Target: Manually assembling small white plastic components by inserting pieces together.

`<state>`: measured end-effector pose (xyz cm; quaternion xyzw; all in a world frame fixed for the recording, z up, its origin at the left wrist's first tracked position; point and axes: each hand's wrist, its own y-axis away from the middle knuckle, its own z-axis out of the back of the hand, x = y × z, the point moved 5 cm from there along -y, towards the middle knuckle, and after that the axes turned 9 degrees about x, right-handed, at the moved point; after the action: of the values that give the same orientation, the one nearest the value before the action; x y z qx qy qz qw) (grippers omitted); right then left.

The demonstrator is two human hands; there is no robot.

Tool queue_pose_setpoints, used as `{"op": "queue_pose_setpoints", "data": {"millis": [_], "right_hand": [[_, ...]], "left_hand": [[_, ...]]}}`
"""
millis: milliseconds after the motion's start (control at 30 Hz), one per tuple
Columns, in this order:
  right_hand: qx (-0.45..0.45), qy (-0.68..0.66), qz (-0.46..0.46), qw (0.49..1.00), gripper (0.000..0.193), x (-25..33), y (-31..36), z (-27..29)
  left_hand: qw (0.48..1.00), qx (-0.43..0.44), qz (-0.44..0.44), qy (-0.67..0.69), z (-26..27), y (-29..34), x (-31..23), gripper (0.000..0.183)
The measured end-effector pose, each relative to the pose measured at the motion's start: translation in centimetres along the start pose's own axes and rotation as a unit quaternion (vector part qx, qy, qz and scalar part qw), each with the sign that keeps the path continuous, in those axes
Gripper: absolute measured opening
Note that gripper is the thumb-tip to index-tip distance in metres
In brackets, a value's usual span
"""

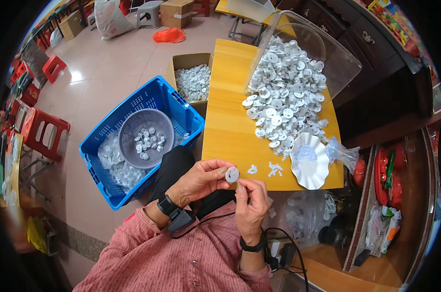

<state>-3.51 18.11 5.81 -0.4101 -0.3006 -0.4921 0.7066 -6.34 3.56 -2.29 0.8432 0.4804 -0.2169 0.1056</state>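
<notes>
Close in front of my body, at the near edge of the yellow table [225, 112], my left hand [199, 181] pinches a round white plastic disc [232, 174] with small slots in its face. My right hand [251, 204] is closed, thumb and forefinger pressed together at the disc's lower right edge. Whatever lies between those fingertips is too small to tell. Just beyond the hands, small white plastic pieces [275, 169] lie loose on the tabletop. A white wavy-rimmed plate [310, 182] to their right holds more tiny pale pieces.
A heap of similar white parts [284, 92] spills from a tipped clear plastic bin [339, 65]. To my left, a blue crate [101, 182] holds a grey basket [124, 127] with several discs, above bagged parts. Behind it stands a cardboard box [182, 62] of parts. A black cable [298, 246] hangs at right.
</notes>
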Motion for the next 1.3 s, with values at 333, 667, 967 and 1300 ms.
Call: {"op": "queue_pose_setpoints", "data": {"millis": [333, 667, 967, 1300], "right_hand": [[-0.015, -0.104, -0.066, 0.992, 0.022, -1.5, 0.3, -1.1], [-0.009, -0.106, -0.082, 0.991, 0.025, -1.4, 0.2, -1.1], [0.017, -0.122, -0.114, 0.986, 0.028, -1.2, 0.1, -1.1], [0.01, -0.1, -0.091, 0.991, 0.027, -0.7, -0.2, -1.3]], "left_hand": [[0.999, 0.013, -0.028, -0.026, -0.2, 0.7, -0.2, 0.026], [0.996, -0.007, -0.015, -0.085, -0.5, 1.1, -0.6, 0.025], [0.98, 0.007, -0.014, -0.199, -1.1, 1.1, -1.8, 0.021], [0.971, 0.013, -0.009, -0.237, -0.9, 1.5, -1.8, 0.023]]}}
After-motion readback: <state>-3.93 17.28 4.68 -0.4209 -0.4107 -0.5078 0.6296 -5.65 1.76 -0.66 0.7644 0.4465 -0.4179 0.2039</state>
